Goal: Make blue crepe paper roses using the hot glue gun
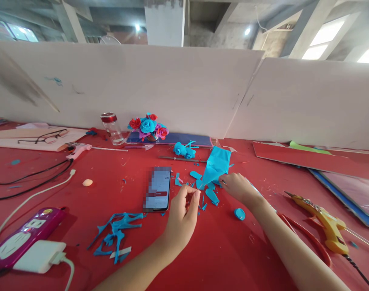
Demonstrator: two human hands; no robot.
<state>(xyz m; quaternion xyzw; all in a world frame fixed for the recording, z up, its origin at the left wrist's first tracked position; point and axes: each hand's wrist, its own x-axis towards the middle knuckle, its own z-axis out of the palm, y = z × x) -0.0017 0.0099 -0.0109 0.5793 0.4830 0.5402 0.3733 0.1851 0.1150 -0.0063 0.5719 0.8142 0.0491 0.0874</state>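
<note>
My left hand (pixel 184 210) hovers over the red table (pixel 220 250) with thumb and fingers pinched together; what they hold is too small to make out. My right hand (pixel 237 186) rests on the table, its fingers closed on the lower edge of a blue foam sheet (pixel 216 165). Several cut blue petals (pixel 211 195) lie between the two hands. One loose blue petal (pixel 239 213) sits just below my right wrist. A phone (pixel 158 188) lies flat to the left of my left hand.
Blue foam scraps (pixel 117 232) lie at front left. A yellow glue gun (pixel 325 220) and red scissors (pixel 308 238) sit right. Behind are blue roses (pixel 184 150), a flower bouquet (pixel 148 126), a glass jar (pixel 112 127), a white glue gun (pixel 78 150), glasses (pixel 45 137). Charger (pixel 40 255), cables and a purple case (pixel 26 234) lie left.
</note>
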